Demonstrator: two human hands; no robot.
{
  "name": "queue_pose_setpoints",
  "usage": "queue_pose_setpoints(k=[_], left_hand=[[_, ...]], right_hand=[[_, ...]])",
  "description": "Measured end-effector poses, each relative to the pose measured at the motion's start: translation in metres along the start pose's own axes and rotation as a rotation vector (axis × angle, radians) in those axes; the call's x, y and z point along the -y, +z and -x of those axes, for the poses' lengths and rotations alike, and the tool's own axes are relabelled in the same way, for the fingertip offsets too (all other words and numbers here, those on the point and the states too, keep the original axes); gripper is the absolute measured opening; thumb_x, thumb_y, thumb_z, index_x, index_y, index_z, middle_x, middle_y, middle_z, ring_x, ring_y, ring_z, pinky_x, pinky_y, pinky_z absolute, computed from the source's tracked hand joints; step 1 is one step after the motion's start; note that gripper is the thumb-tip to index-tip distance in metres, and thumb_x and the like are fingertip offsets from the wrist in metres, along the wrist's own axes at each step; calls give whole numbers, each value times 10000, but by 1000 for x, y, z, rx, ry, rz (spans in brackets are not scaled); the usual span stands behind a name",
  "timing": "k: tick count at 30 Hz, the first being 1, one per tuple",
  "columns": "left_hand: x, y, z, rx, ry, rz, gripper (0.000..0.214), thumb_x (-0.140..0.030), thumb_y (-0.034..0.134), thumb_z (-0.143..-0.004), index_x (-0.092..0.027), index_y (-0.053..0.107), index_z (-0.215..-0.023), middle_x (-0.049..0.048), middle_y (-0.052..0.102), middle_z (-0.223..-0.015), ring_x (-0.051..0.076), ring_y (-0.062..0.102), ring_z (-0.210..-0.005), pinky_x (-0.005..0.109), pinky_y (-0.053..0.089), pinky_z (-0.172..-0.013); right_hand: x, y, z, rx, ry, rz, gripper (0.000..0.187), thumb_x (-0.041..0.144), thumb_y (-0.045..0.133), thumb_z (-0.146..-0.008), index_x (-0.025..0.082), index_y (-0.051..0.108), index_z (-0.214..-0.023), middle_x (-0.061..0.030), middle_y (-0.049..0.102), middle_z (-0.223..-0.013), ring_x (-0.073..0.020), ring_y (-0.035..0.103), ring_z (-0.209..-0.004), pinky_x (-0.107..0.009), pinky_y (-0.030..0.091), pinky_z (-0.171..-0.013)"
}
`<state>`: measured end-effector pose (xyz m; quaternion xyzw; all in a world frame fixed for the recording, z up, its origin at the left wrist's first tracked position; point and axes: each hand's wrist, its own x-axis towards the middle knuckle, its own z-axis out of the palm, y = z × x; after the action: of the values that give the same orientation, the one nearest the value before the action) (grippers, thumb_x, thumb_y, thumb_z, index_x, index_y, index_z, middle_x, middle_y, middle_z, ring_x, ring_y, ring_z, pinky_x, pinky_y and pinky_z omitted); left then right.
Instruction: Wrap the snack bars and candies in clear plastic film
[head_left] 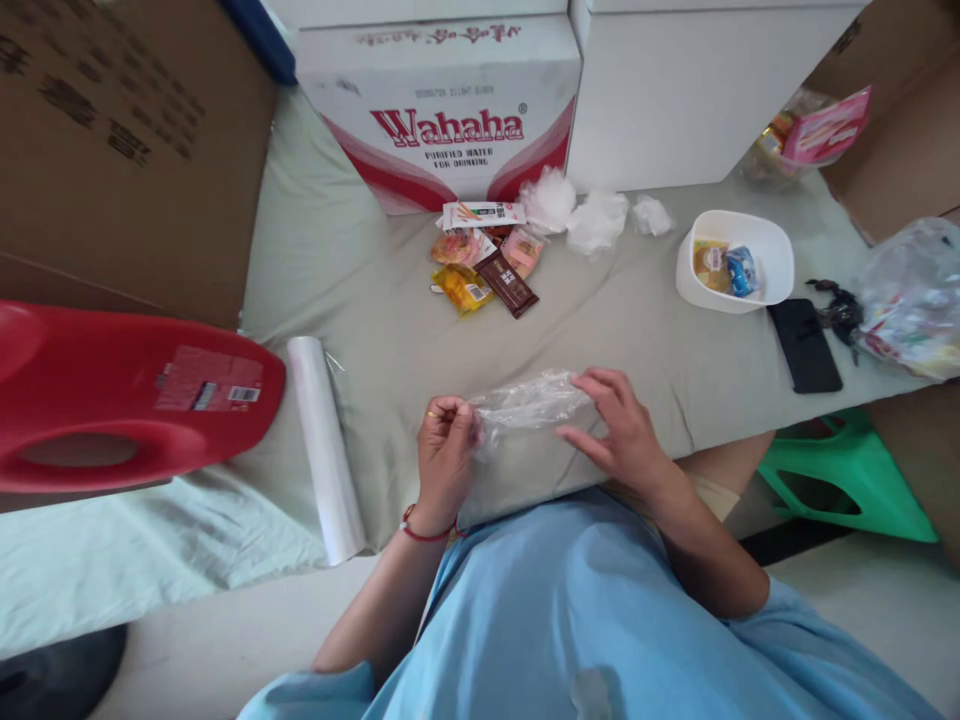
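A crumpled clear plastic bag (529, 402) lies stretched between my two hands over the cloth-covered table (360, 290). My left hand (444, 462) pinches its left end with closed fingers. My right hand (619, 432) has its fingers curled onto the bag's right end. A roll of clear plastic bags (324, 445) lies to the left of my left hand. A small pile of snack packets (487, 265) sits further back at the table's middle.
A white bowl (772, 255) holding two snack packets stands at the right, with a black phone (806, 345) beside it. Crumpled bags (596, 215) lie by the Wahaha carton (442, 110). A red plastic container (112, 395) lies at left; a green stool (847, 485) is at lower right.
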<state>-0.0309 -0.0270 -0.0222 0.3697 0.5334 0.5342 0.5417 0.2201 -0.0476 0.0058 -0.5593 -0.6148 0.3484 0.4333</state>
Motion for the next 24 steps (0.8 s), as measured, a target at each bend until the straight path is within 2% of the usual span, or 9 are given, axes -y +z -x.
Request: queue_pose_setpoints(k=[2,3,5,9,13,16,19,21,24], left_hand=[[-3,2,-2,0,-9,23,344,-520,733,-917,-249,529,-863,-55,537,-693,106,479,-598,232,402,-567],[-5,2,-3,3,-13,35,348,-517,727,-916,-248,517,-847,-48,553,-713,108,493,-609,237,413,-576],[-8,-1,-7,14,-24,74,359,-508,734,-899,-242,507,-819,-35,581,-749,110,519,-628,241,436,-589],[-7,-12,-13,-12,-49,157,362,-467,796,-843,-234,523,-796,-38,562,-723,99,512,-616,221,452,-573],[-5,-17,-15,-100,-39,100,332,-456,766,-891,-251,507,-851,-47,559,-724,93,498,-563,200,396,-487],[-8,-19,-16,-159,1,17,327,-490,714,-946,-254,493,-896,-49,581,-750,90,526,-560,199,410,-497],[-12,-26,-17,-151,54,-98,296,-474,699,-962,-241,517,-935,-43,618,-776,94,574,-602,211,460,-567],[-12,-37,-18,-135,53,-221,257,-422,718,-943,-228,550,-967,-37,636,-783,104,601,-640,222,483,-620],[-9,-55,-20,-151,-21,-337,290,-350,787,-842,-208,589,-1000,-32,639,-825,112,611,-680,235,492,-660]], right_hand=[[-2,0,-6,19,14,23,165,433,776,-919,316,804,-1032,-60,715,-969,-219,634,-857,-367,530,-809],[-5,-3,-8,-1,38,1,135,425,744,-945,305,805,-963,-43,696,-873,-203,615,-793,-350,517,-767],[-14,-13,-9,-78,115,-90,164,442,771,-923,284,797,-888,-22,673,-801,-177,571,-716,-317,478,-690],[-34,-31,-6,-276,285,-353,223,476,855,-829,270,780,-874,14,629,-729,-136,486,-616,-274,388,-579],[-46,-38,-5,-378,277,-468,184,419,879,-794,288,783,-881,30,596,-695,-120,450,-575,-276,378,-560],[-49,-40,-7,-382,138,-467,137,382,892,-778,311,805,-856,-5,665,-832,-146,547,-671,-306,454,-628],[-50,-47,-7,-338,57,-351,94,386,875,-805,318,821,-841,-40,697,-949,-202,634,-861,-347,513,-741],[-52,-53,-7,-278,72,-262,97,391,861,-827,307,826,-859,-41,705,-938,-208,643,-896,-348,512,-778],[-54,-60,-6,-197,173,-205,150,421,837,-847,276,814,-878,-13,689,-806,-159,592,-731,-303,466,-682]])
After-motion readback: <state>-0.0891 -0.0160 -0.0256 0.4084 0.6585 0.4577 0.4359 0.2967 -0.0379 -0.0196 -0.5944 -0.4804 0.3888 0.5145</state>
